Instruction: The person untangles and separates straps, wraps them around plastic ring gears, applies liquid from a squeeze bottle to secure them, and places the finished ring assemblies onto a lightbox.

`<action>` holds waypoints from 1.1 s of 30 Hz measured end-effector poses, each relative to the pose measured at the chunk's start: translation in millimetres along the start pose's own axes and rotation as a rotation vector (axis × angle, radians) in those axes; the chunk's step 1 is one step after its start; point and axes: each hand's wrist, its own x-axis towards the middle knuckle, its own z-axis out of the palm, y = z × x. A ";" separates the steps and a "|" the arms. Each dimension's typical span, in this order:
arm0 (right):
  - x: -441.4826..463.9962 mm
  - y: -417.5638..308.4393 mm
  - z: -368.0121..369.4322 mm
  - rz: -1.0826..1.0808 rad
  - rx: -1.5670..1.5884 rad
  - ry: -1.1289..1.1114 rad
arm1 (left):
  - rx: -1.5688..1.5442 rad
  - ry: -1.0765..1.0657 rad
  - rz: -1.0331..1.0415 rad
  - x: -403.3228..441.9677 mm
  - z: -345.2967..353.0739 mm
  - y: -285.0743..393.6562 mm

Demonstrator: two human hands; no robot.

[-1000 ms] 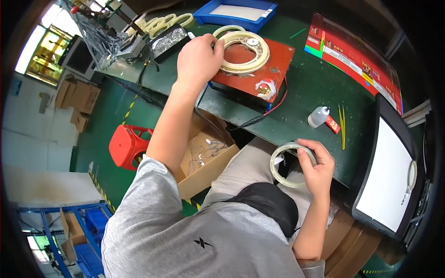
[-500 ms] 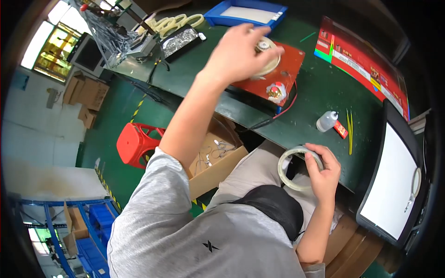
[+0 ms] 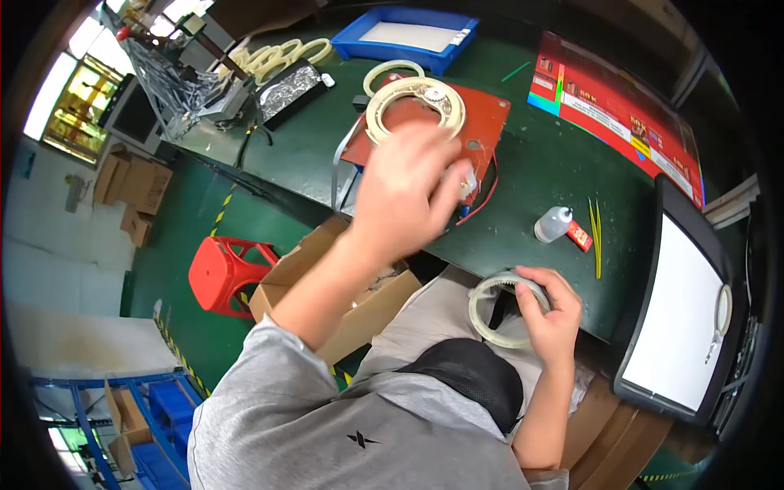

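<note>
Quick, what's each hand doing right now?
Left hand: blurred over the red board, can't tell whether open or closed.
Right hand: closed, holding a pale ring.

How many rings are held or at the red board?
3: one ring in the right hand, one on the red board, one by its far edge. Others may be stacked, or hidden behind the left hand.

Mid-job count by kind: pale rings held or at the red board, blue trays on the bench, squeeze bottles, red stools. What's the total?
Pale rings: 3 (held ring, geared ring, ring behind it)
Blue tray: 1
Squeeze bottle: 1
Red stool: 1
Total: 6
</note>
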 end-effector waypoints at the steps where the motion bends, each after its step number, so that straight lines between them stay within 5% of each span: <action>1: -0.7 1.0 0.5 0.004 -0.004 -0.002 | 0.016 -0.043 -0.003 -14.0 0.8 7.9; 12: -2.0 8.0 6.5 0.019 0.005 0.011 | -0.050 -0.071 -0.135 -42.0 9.1 18.0; 19: -8.4 -45.6 -4.5 -0.036 0.003 -0.210 | -0.497 0.100 -0.028 -41.2 -22.1 35.4; 23: -11.2 -83.6 -12.0 -0.212 -0.103 -0.306 | -1.161 -0.539 -0.194 -70.0 -18.6 59.9; 24: -11.4 -91.8 -17.2 -0.233 -0.135 -0.317 | -1.253 -0.559 -0.235 -73.3 -17.8 62.1; 33: -33.9 -82.6 -34.7 -0.123 0.124 -0.148 | -1.147 -0.263 -0.239 -83.4 -21.7 76.8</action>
